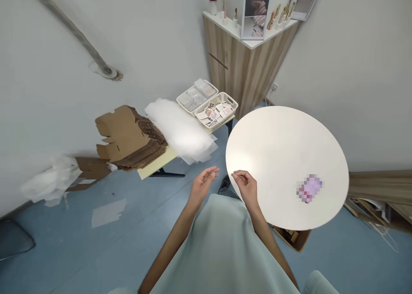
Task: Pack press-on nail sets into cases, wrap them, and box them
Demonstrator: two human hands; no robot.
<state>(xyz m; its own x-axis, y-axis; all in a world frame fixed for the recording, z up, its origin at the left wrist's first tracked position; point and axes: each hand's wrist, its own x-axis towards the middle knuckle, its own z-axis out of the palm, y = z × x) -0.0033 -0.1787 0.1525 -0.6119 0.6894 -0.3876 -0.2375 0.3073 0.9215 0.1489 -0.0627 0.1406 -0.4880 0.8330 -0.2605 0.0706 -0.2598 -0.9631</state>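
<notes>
My left hand [202, 183] is raised in front of my body, palm turned inward, its fingers loosely stretched with nothing between them. Opposite it, my right hand [247, 186] has its fingers curled and the fingertips close to the thumb; I see no object in it. A gap lies between the two hands. The right hand is over the near left rim of a round white table [277, 135], and whether it touches is unclear. On that table lies a blurred pinkish-purple item [309, 188], away from both hands.
A low yellowish table [157, 162] at left bears flattened brown cardboard boxes [124, 133], white translucent sheets [180, 128] and two white baskets [200, 119] of small packets. A wood-grain corner cabinet [247, 71] stands behind. An open carton [298, 241] is under the round table.
</notes>
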